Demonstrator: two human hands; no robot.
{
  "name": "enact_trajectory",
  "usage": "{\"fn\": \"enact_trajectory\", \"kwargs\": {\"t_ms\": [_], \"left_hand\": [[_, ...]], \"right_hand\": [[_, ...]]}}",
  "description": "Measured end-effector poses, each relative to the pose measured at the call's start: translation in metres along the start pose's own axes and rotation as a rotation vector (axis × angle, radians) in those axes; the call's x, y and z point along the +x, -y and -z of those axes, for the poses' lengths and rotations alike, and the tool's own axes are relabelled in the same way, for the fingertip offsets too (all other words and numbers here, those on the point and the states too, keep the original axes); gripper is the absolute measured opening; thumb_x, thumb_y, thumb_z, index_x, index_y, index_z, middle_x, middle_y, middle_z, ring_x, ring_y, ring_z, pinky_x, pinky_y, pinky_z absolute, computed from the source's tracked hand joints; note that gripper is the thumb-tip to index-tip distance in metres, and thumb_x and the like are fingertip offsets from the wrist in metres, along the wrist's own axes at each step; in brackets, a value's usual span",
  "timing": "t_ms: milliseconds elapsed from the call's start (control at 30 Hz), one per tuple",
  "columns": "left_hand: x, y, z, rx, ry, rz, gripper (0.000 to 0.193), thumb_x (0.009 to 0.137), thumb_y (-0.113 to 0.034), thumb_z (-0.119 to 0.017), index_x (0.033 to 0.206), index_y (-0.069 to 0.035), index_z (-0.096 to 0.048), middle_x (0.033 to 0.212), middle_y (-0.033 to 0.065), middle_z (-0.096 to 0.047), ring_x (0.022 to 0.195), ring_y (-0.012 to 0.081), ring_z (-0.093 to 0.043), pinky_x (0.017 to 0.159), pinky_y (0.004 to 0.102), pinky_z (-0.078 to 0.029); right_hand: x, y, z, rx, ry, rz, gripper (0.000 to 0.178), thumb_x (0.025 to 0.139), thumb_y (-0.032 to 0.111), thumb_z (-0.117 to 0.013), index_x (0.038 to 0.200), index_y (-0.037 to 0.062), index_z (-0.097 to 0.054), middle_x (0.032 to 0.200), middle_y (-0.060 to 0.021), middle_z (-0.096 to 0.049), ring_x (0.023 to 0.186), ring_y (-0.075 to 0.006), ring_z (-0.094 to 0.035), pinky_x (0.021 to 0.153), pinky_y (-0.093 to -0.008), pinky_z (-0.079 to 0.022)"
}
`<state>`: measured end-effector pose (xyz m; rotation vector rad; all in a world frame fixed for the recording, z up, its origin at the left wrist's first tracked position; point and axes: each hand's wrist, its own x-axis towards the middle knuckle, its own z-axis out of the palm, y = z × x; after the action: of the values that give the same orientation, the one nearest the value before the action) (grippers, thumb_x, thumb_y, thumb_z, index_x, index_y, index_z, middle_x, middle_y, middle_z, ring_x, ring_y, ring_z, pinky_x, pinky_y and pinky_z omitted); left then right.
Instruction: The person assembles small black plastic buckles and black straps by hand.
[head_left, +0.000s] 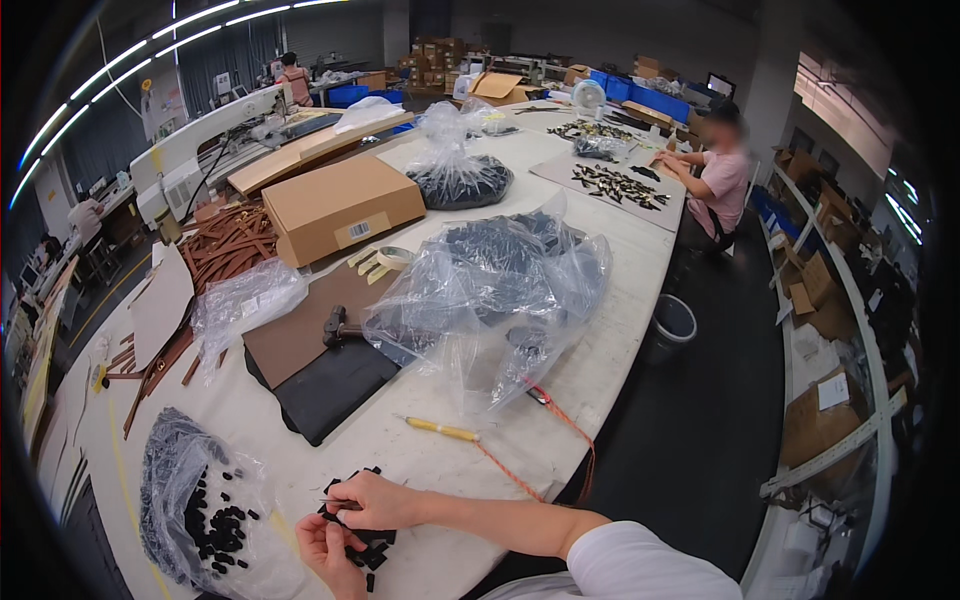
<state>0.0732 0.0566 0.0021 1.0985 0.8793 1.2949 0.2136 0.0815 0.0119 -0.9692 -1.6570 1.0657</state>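
Note:
My right hand [372, 500] is closed round a thin metal tool [342, 504], whose tip points left. Just below it, my left hand [335, 555] has its fingers pinched together near that tip. Whatever sits in the pinch is too small to make out. Beneath and beside both hands lies a pile of small black pieces [376, 555] on the pale table. To the left, a clear plastic bag [172, 500] lies opened, with many loose black pieces [222, 530] spilling across it.
Ahead are a yellow-handled tool [440, 429] with an orange cord, a hammer [340, 328] on a brown sheet, a large clear bag [490, 290], a cardboard box [340, 208] and brown strips [225, 245]. A person in pink [722, 180] works at the table's far right; a bin [673, 322] stands below.

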Motion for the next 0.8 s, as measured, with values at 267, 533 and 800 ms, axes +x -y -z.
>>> {"fn": "enact_trajectory", "kwargs": {"t_ms": [267, 533, 800], "left_hand": [[0.0, -0.005, -0.006, 0.304, -0.075, -0.081, 0.012, 0.083, -0.008, -0.053, 0.079, 0.002, -0.051, 0.065, 0.0036, -0.052, 0.054, 0.0078, -0.045, 0.05, 0.0196, -0.039], [-0.003, 0.003, 0.001, 0.395, -0.091, -0.136, 0.009, 0.082, -0.006, -0.054, 0.08, 0.003, -0.051, 0.071, 0.0054, -0.055, 0.059, 0.0097, -0.049, 0.053, 0.0212, -0.042], [-0.003, -0.002, 0.0, 0.246, -0.156, -0.096, 0.009, 0.082, -0.005, -0.054, 0.083, 0.002, -0.049, 0.071, 0.006, -0.054, 0.059, 0.01, -0.05, 0.053, 0.0207, -0.042]], "right_hand": [[-0.009, -0.001, -0.006, -0.205, -0.194, 0.224, 0.012, 0.065, 0.004, -0.053, 0.077, -0.0001, -0.052, 0.066, -0.011, -0.053, 0.051, -0.0227, -0.052, 0.048, -0.0301, -0.041], [-0.016, -0.002, -0.013, -0.317, -0.268, 0.341, 0.012, 0.064, 0.003, -0.052, 0.076, 0.0016, -0.051, 0.066, -0.0099, -0.053, 0.054, -0.027, -0.053, 0.048, -0.033, -0.042], [-0.013, 0.002, -0.02, -0.236, -0.305, 0.36, 0.014, 0.065, 0.004, -0.055, 0.078, 0.0019, -0.051, 0.068, -0.0083, -0.052, 0.052, -0.0248, -0.053, 0.046, -0.0314, -0.041]]}}
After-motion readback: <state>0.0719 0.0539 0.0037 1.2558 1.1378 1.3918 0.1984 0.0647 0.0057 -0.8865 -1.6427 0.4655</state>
